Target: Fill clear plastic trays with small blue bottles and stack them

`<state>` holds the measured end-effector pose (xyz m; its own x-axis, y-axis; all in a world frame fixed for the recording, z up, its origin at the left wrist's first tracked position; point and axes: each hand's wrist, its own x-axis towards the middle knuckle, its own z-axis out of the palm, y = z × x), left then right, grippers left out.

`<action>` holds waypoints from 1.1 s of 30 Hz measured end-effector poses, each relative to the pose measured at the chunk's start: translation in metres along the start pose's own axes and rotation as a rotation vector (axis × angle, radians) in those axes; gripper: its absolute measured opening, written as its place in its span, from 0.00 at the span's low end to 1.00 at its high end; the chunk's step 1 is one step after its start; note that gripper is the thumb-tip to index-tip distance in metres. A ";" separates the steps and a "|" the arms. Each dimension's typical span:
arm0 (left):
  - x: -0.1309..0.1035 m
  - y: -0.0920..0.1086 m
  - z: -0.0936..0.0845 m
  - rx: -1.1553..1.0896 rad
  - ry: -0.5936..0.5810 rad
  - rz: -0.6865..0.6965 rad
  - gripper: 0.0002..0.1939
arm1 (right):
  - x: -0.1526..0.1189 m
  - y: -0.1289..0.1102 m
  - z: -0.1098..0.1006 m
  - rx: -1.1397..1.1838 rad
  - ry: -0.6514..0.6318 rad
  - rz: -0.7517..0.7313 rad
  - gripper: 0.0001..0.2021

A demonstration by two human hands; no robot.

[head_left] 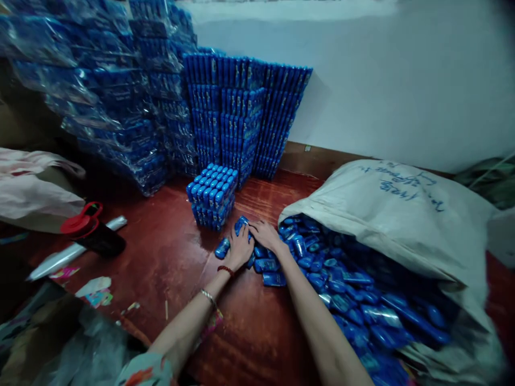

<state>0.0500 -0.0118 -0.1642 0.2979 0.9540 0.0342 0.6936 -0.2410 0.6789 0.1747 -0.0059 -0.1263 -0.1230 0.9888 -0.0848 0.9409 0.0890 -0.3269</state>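
Observation:
My left hand (240,247), with a bracelet at the wrist, is closed around small blue packets (241,222) at the middle of the red-brown surface. Right beside it, my right hand (263,234) touches the same packets, its fingertips partly hidden behind them and the left hand. One blue packet (222,248) lies just left of my left hand. More loose packets (274,279) lie below my right hand, trailing from the mouth of a white sack (386,198). A neat block of blue packets (212,195) stands just beyond my hands.
Tall stacks of blue packets (225,118) stand against the pale wall (382,86), with plastic-wrapped bundles (100,91) at the left. A dark bottle with a red lid (94,230) stands by a clear plastic roll (64,260). Paper scraps (96,292) lie near the left edge.

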 end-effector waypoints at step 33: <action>-0.224 -0.071 -0.022 0.390 0.122 0.124 0.24 | -0.474 0.134 -0.023 0.026 0.594 0.719 0.30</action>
<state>-0.0801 -0.2050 -0.2039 0.3315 0.9219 0.2004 0.8605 -0.3825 0.3363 0.3664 -0.4603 -0.1085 0.6747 0.7051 0.2182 0.7200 -0.5637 -0.4048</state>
